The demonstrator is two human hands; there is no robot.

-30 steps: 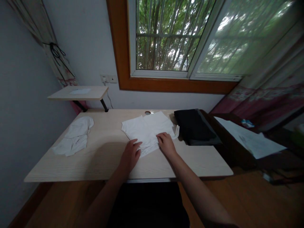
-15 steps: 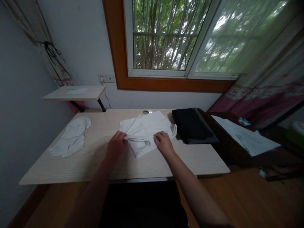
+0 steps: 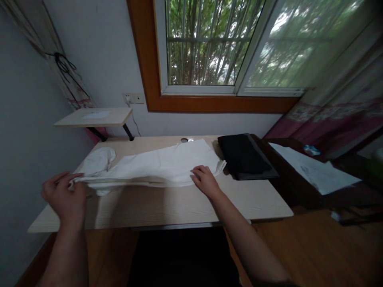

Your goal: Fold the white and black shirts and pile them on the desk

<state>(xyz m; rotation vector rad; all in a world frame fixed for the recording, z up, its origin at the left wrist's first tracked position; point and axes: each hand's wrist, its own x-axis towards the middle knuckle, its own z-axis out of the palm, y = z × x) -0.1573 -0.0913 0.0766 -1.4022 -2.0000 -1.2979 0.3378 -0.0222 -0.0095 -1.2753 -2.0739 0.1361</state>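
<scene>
A white garment (image 3: pixel 161 165) lies stretched across the light wooden desk (image 3: pixel 185 203), pulled out long toward the left. My left hand (image 3: pixel 64 197) is raised above the desk's left part, its fingers pinched on the garment's left end. My right hand (image 3: pixel 205 181) rests on the garment's right part, fingers curled and pressing the cloth against the desk. A second white cloth (image 3: pixel 97 159) lies crumpled at the desk's left, partly hidden behind the stretched garment.
A folded black cloth (image 3: pixel 243 155) lies at the desk's right end. A small raised shelf (image 3: pixel 94 116) stands at the back left by a wall socket (image 3: pixel 133 97). A dark side table with a white sheet of paper (image 3: pixel 311 171) sits to the right. The window is straight ahead.
My left hand took hold of the garment's near edge and drew it far to the left, unfolding it into a long strip. My right hand stayed pressing the cloth in place.
</scene>
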